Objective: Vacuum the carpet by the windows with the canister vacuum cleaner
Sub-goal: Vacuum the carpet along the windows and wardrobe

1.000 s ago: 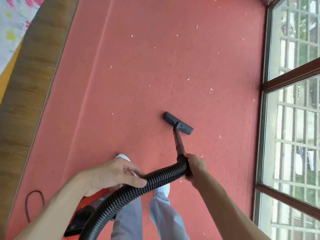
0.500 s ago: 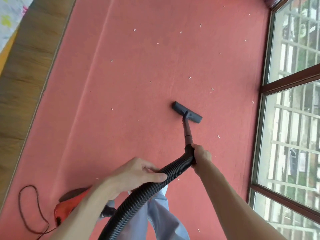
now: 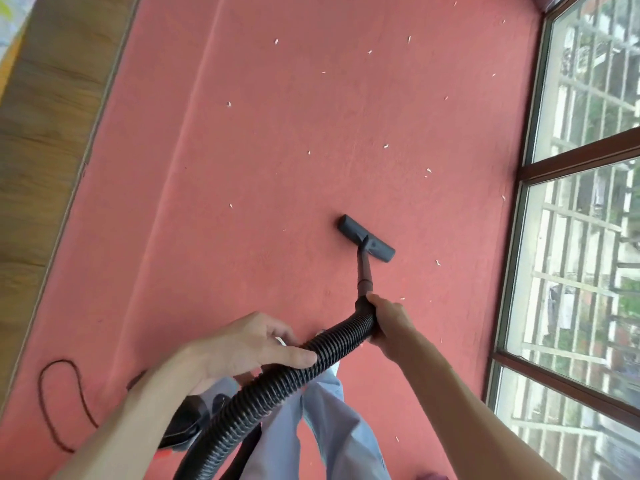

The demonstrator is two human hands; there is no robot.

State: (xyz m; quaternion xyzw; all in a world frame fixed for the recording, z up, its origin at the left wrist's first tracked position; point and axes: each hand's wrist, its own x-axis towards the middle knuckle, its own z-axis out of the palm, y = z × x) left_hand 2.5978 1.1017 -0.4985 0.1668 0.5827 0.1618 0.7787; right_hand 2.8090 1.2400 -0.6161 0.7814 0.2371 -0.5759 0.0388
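The left hand [image 3: 249, 348] grips the ribbed black hose [image 3: 287, 379] from above, its thumb laid along the near side and its fingers curled over the far side. The right hand [image 3: 391, 323], toward 2 o'clock from the left one, is wrapped round the hose's upper end, right where it meets the rigid wand [image 3: 364, 271]. Both hands are closed on the hose, apart from each other along its length.

From the right hand the wand runs toward 12 o'clock, down to the flat dark floor nozzle [image 3: 366, 243]. The nozzle lies on the red carpet [image 3: 277, 161], its long side slanting from 10 to 4 o'clock. From the left hand the hose curves toward 7 o'clock and leaves the bottom edge. It passes beside the canister [image 3: 187, 422] — a dark body with a sliver of orange, mostly hidden under the left forearm. Light blue trouser legs [image 3: 332, 434] show beneath the hose at 6 o'clock.

Small white scraps [image 3: 229, 104] dot the carpet, most of them from 10 to 3 o'clock of the nozzle; one lies near its right end. A thin dark cord [image 3: 41, 389] loops on the carpet at 8 o'clock of the view. A wood-grain surface [image 3: 45, 133] borders the carpet from 9 to 11 o'clock. The windows [image 3: 588, 237], in dark brown frames, fill the 3 o'clock side — pale bars show behind the glass.
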